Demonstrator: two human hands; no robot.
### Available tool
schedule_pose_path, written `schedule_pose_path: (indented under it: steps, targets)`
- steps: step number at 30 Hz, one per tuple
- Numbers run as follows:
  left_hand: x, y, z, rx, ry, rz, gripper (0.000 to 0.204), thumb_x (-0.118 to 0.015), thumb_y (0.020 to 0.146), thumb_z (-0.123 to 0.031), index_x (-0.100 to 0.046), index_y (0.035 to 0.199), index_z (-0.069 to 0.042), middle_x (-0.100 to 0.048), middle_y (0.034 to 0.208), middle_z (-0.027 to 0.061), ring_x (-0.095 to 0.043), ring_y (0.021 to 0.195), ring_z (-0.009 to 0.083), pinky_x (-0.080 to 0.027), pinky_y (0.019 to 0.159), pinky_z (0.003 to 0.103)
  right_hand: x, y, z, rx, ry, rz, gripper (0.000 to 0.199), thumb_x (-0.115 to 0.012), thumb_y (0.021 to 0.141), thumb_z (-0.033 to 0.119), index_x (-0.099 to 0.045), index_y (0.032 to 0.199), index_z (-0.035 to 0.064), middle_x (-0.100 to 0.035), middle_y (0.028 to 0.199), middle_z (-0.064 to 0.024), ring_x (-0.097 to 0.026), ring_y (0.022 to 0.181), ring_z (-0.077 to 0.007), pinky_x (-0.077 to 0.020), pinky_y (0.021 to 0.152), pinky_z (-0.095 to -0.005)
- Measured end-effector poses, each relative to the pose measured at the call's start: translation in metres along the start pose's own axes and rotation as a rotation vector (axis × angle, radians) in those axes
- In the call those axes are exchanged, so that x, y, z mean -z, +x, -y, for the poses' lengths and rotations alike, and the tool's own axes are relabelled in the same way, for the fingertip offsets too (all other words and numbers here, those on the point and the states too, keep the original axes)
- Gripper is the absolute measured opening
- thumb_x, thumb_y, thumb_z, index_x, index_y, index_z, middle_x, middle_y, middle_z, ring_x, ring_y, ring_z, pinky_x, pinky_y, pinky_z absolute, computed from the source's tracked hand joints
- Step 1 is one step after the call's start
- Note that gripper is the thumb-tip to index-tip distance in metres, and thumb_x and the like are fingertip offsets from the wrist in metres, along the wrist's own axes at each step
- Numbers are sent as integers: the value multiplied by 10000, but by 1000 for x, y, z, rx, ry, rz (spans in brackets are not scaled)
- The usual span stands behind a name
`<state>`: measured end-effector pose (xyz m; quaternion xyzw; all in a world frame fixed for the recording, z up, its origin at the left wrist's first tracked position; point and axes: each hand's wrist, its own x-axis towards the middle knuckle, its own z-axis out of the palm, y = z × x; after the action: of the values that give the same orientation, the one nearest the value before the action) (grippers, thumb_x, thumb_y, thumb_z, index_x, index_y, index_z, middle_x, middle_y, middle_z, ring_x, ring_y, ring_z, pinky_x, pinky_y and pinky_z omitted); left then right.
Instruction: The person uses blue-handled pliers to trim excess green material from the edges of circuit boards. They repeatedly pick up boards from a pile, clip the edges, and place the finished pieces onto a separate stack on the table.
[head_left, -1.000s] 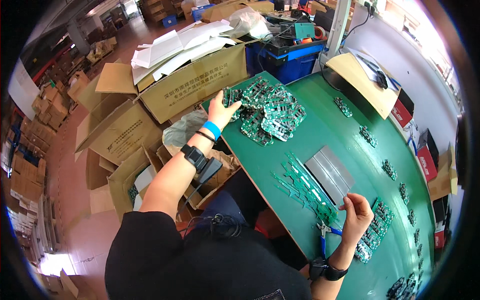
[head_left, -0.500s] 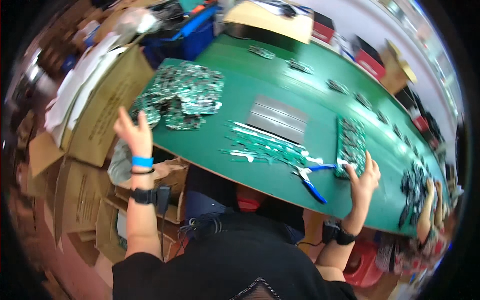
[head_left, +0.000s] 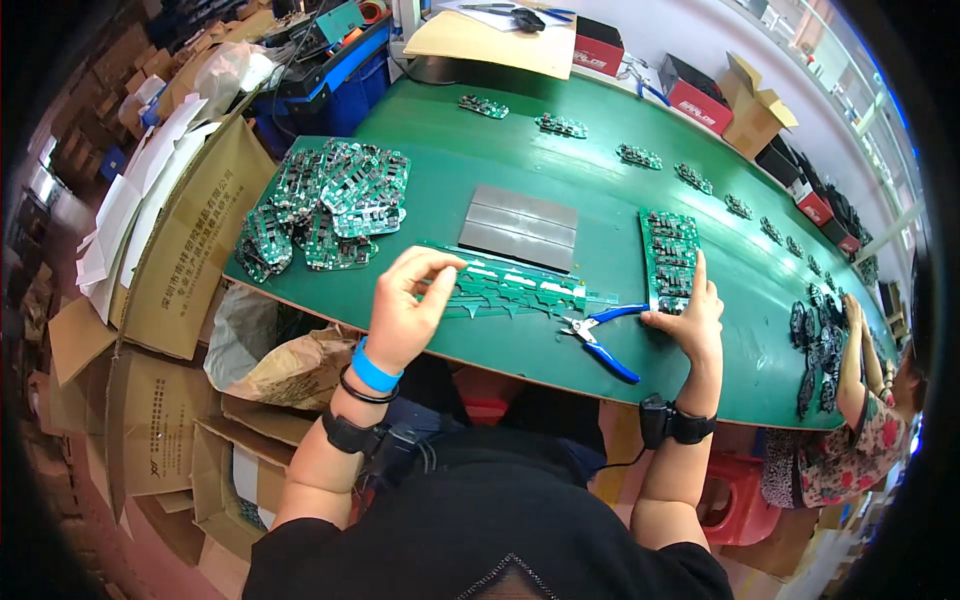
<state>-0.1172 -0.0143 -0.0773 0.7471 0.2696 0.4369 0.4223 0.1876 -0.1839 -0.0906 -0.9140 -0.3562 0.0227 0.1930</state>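
My left hand [head_left: 405, 308] is closed, thumb and forefinger curled together at the left end of a bunch of green circuit-board offcut strips [head_left: 515, 292]. Whether a strip is between those fingers is hard to make out. Just right of the strips lie side cutters [head_left: 605, 345] with blue handles, jaws toward the strips. My right hand [head_left: 692, 315] is open at the near right corner of a green circuit-board panel [head_left: 671, 255]. Its thumb points left below the panel's near edge and its fingers reach up along the right side. A dark grey grooved block [head_left: 518, 228] sits behind the strips.
A heap of circuit boards [head_left: 335, 200] covers the table's left end. Small boards [head_left: 640, 156] stand in a row along the far side. Cardboard boxes [head_left: 190, 260] crowd the left edge. At far right, another person's hands [head_left: 855, 330] are beside dark parts [head_left: 818, 350].
My left hand has come right from beside the board heap to the strips, its spread fingers now curled. My right hand stays by the panel, slightly shifted. The whole view has moved a little.
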Motion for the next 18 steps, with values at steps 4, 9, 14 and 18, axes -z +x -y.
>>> schedule_pose_path:
  steps: [4,9,14,18]
  targets:
    - [-21,1,-4,172,-254,123,136,-543,897,-46,-658,940,13,-610,836,41,-564,728,78,-463,670,213,-7,12,-28,48,220,-58,1106,-815,540,221,-193,1454,167,-474,1247,-231,-528,1051,-405,-435,896,-463]
    - [-31,8,-14,437,-525,255,239,-536,918,-129,-570,1128,-19,-600,992,62,-570,861,103,-460,712,228,22,-10,-4,-6,1122,87,959,-735,612,149,-244,1435,109,-481,1224,-175,-536,1003,-235,-461,818,-329]
    - [-65,7,0,571,-1105,263,508,-489,951,-350,-358,1365,-86,-513,1238,136,-516,1106,207,-447,901,336,-8,-59,64,169,2007,894,942,-753,633,364,-274,1400,101,-449,1288,-176,-498,1145,-334,-459,908,-498]
    - [-62,1,11,617,-1361,284,516,-430,949,-419,-396,1331,-74,-529,1248,160,-541,1133,285,-458,954,469,-31,-77,84,-1,1959,1121,875,-762,660,345,-330,1372,75,-450,1311,-130,-474,1187,-299,-425,934,-477]
